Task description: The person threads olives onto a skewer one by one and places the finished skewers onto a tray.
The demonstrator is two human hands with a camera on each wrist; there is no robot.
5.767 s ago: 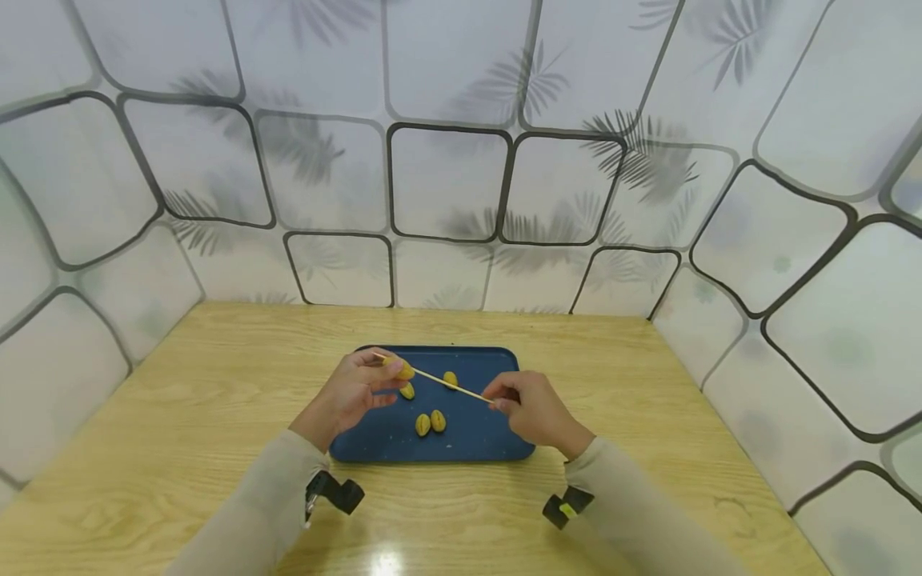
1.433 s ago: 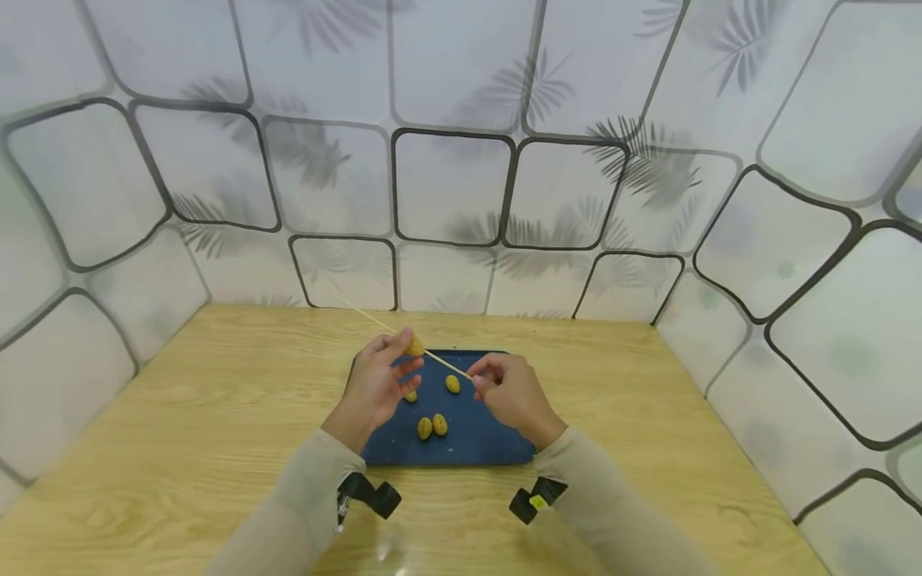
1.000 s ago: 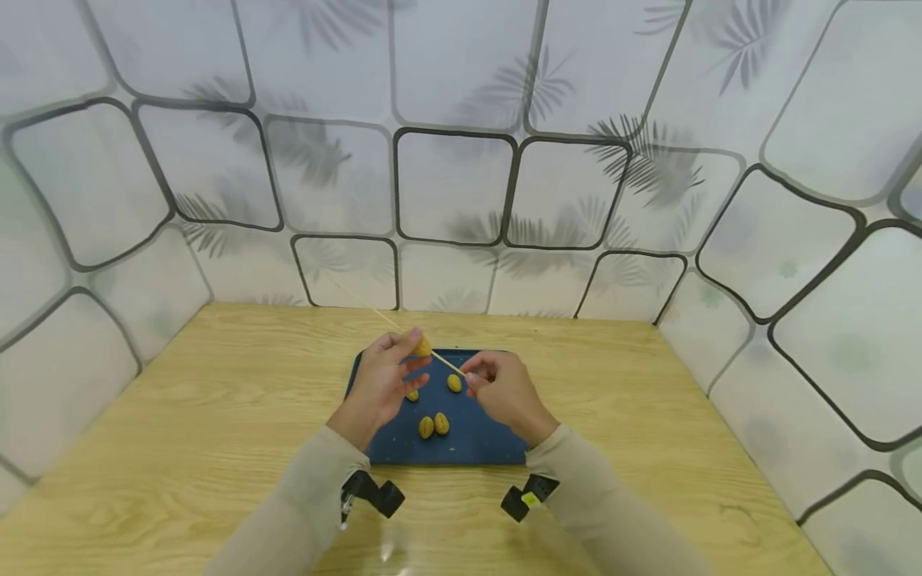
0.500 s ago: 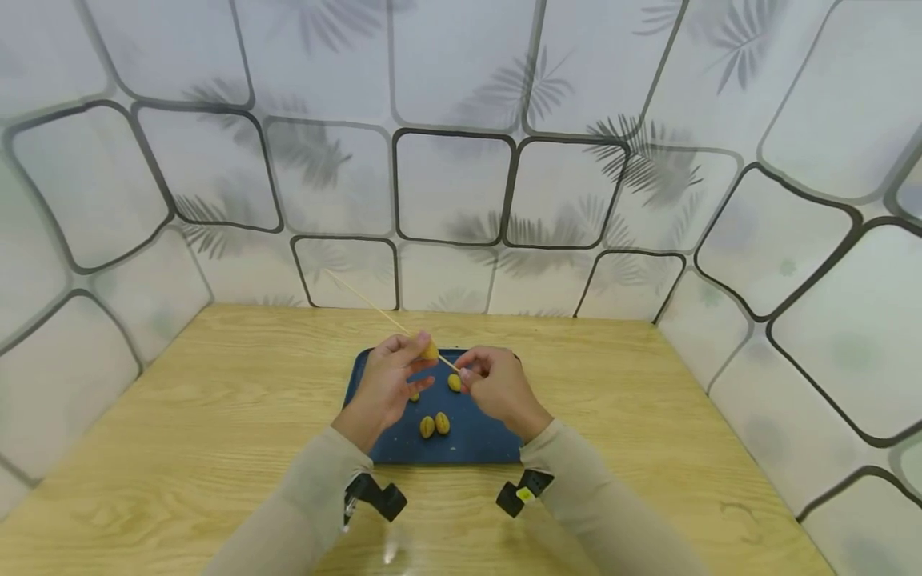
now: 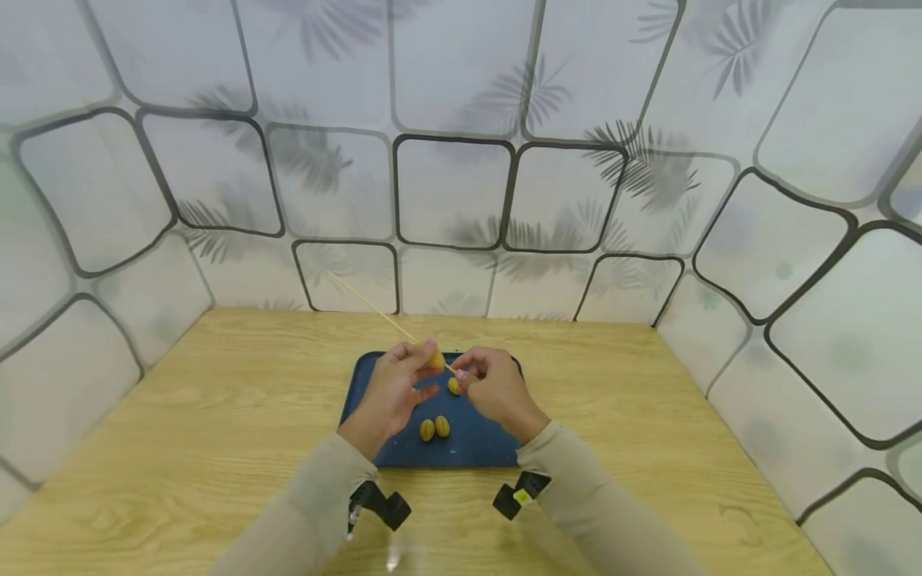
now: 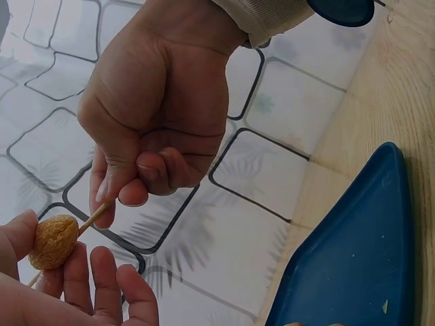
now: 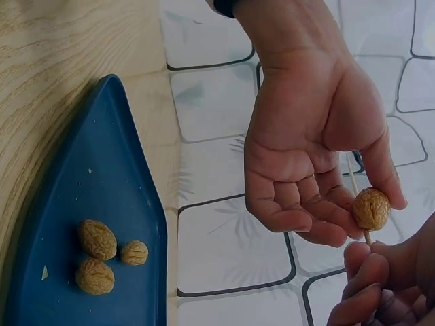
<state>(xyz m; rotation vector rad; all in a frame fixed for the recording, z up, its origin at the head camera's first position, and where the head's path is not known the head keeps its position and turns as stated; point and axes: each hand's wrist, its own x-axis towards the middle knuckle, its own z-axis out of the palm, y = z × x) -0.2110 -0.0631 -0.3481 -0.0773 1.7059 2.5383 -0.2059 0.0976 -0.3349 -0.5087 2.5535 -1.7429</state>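
Observation:
My left hand (image 5: 394, 386) pinches a wrinkled yellow-brown dried fruit (image 6: 54, 242) between thumb and fingers, above the tray. A thin wooden skewer (image 5: 370, 306) runs through this fruit, its long free part slanting up and away to the left. Just right of the fruit, my right hand (image 5: 499, 390) pinches the skewer's near end. Only a short piece of stick shows between that fruit and the right fingertips (image 7: 357, 255). Beneath the hands, more of these fruits (image 7: 96, 239) lie on the dark blue tray (image 5: 461, 454); the left hand hides part of it.
The tray rests on a pale wooden table (image 5: 216, 400). A patterned wall covering (image 5: 454, 192) encloses the table's back and sides. Small light flecks lie on the tray floor. Black cameras are strapped to both wrists.
The right hand has moved left, close to the left hand. More of the skewer has passed through the fruit, so its free end reaches farther up and left. The fruits on the tray stay put.

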